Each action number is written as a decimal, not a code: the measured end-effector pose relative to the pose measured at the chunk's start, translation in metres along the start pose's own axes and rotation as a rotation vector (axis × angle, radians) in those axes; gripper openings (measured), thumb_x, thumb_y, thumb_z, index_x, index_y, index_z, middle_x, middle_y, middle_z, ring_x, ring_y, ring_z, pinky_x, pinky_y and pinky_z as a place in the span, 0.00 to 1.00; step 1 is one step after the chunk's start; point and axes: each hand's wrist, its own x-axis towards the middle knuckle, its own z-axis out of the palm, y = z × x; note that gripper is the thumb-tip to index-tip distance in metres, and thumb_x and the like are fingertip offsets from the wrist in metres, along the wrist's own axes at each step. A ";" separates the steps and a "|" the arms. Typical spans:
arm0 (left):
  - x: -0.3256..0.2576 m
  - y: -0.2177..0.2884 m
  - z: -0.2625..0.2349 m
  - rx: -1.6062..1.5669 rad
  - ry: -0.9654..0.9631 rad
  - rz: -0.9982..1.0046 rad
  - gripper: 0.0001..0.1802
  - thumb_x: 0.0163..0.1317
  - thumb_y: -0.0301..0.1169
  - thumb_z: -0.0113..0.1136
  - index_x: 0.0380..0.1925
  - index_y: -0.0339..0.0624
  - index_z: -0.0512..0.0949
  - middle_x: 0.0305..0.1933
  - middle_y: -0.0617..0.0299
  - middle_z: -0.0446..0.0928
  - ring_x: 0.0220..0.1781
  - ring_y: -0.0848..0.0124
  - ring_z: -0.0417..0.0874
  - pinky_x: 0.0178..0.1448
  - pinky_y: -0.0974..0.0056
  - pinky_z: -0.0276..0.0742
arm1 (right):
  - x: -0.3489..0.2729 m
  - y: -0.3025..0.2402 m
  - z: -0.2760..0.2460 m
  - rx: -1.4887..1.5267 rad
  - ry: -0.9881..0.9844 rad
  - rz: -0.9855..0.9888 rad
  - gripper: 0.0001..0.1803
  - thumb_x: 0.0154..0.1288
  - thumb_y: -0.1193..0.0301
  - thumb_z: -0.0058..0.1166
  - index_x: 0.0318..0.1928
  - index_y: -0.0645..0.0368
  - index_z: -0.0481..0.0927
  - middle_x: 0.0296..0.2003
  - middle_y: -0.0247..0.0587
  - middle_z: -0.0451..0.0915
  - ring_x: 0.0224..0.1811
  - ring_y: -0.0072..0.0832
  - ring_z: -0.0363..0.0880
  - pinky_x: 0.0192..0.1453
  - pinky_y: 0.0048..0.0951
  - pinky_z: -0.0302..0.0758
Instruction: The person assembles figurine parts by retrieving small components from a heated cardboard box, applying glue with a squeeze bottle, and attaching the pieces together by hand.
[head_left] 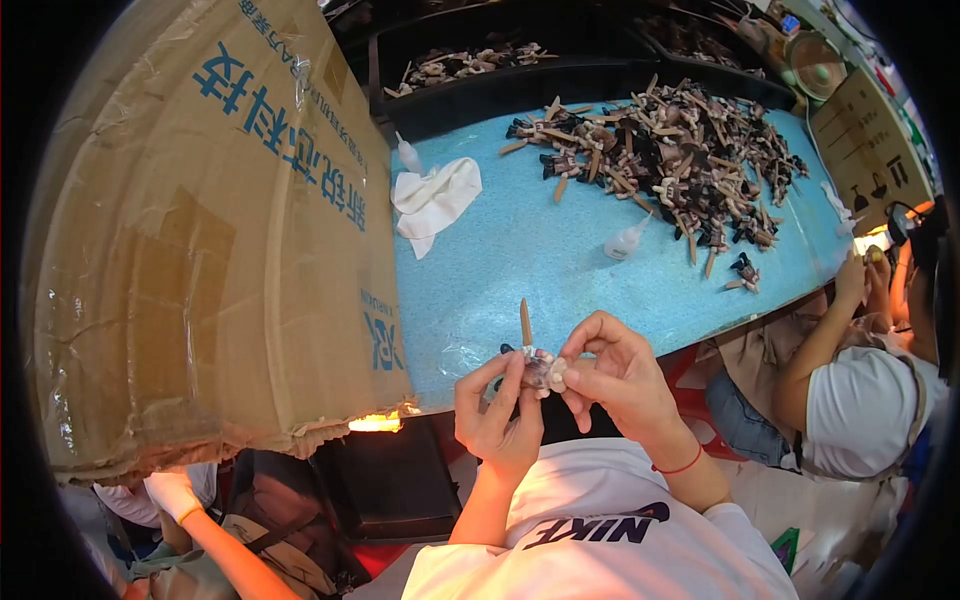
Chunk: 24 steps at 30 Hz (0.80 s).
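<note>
Over the near edge of the blue tabletop (480,285), I hold a small figurine (540,370) between both hands. It has dark and pale parts, and a brown blade-shaped piece (525,322) points up and away from it. My left hand (500,418) pinches the figurine's left side with thumb and fingers. Closed at its other end is my right hand (625,380), thumb and forefinger on a whitish rounded part. The fingers partly hide the figurine's details. Farther right lies a single similar figurine (745,272), apart from a large heap of figurines (675,150).
A tall cardboard box (210,250) walls off the left. White dropper bottles stand mid-table (626,241) and beside a crumpled white cloth (437,203). Black trays (480,105) with more figurines line the back. Co-workers sit at right (860,410) and lower left (180,500).
</note>
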 end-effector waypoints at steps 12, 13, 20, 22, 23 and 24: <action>0.007 0.000 0.000 0.035 -0.026 0.070 0.25 0.39 0.09 0.59 0.42 0.34 0.80 0.39 0.55 0.72 0.39 0.66 0.78 0.41 0.69 0.77 | 0.001 0.001 0.001 -0.028 0.018 -0.031 0.14 0.57 0.80 0.53 0.42 0.63 0.66 0.31 0.38 0.70 0.20 0.17 0.70 0.19 0.17 0.69; 0.006 0.000 0.000 0.000 -0.039 0.046 0.25 0.39 0.09 0.59 0.42 0.34 0.80 0.39 0.55 0.72 0.39 0.66 0.79 0.41 0.69 0.78 | 0.001 0.000 0.001 -0.028 0.019 -0.029 0.14 0.57 0.80 0.53 0.42 0.63 0.66 0.31 0.38 0.70 0.20 0.17 0.70 0.19 0.17 0.69; 0.005 0.001 0.000 0.012 -0.058 0.042 0.24 0.39 0.09 0.59 0.41 0.34 0.80 0.39 0.55 0.72 0.40 0.66 0.79 0.40 0.69 0.78 | 0.000 -0.001 0.001 -0.055 0.035 -0.040 0.15 0.56 0.83 0.51 0.43 0.63 0.65 0.31 0.37 0.69 0.20 0.18 0.70 0.19 0.18 0.69; 0.007 0.002 0.001 0.015 -0.040 0.050 0.24 0.39 0.09 0.59 0.41 0.35 0.80 0.39 0.55 0.72 0.40 0.66 0.79 0.41 0.69 0.78 | -0.001 0.000 0.002 -0.042 0.038 -0.034 0.15 0.56 0.83 0.51 0.43 0.63 0.65 0.30 0.37 0.69 0.20 0.19 0.70 0.19 0.18 0.70; 0.007 0.001 0.001 0.015 -0.040 0.050 0.24 0.39 0.09 0.59 0.41 0.35 0.80 0.39 0.55 0.72 0.40 0.66 0.79 0.41 0.69 0.78 | -0.001 0.002 0.003 -0.036 0.051 -0.032 0.15 0.55 0.83 0.51 0.43 0.63 0.65 0.30 0.37 0.69 0.20 0.19 0.71 0.19 0.19 0.70; 0.007 0.001 0.002 0.009 -0.036 0.049 0.24 0.38 0.08 0.58 0.41 0.35 0.80 0.39 0.55 0.73 0.40 0.66 0.79 0.41 0.69 0.78 | -0.001 0.002 0.003 -0.029 0.064 -0.031 0.16 0.55 0.83 0.51 0.44 0.63 0.65 0.30 0.37 0.69 0.20 0.19 0.71 0.19 0.19 0.70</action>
